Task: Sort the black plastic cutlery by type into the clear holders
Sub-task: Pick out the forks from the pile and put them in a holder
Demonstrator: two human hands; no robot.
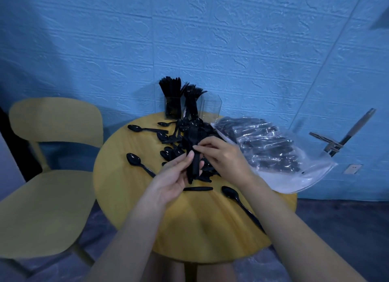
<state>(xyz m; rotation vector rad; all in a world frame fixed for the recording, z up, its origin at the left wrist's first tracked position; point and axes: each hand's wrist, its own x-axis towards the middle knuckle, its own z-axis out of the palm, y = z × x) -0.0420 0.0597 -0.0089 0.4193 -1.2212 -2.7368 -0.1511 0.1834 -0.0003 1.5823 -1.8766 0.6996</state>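
My left hand grips a bundle of black plastic cutlery by the handles, above the round yellow table. My right hand pinches the bundle near its middle with thumb and fingertips. Under the hands lies a pile of loose black spoons. At the table's far edge stand the clear holders: the left holder is packed with knives, the middle holder holds forks, and the right holder looks empty.
Single spoons lie at the left, far left and front right, and one knife lies near my wrists. A clear plastic bag of more cutlery covers the table's right side. A yellow chair stands to the left.
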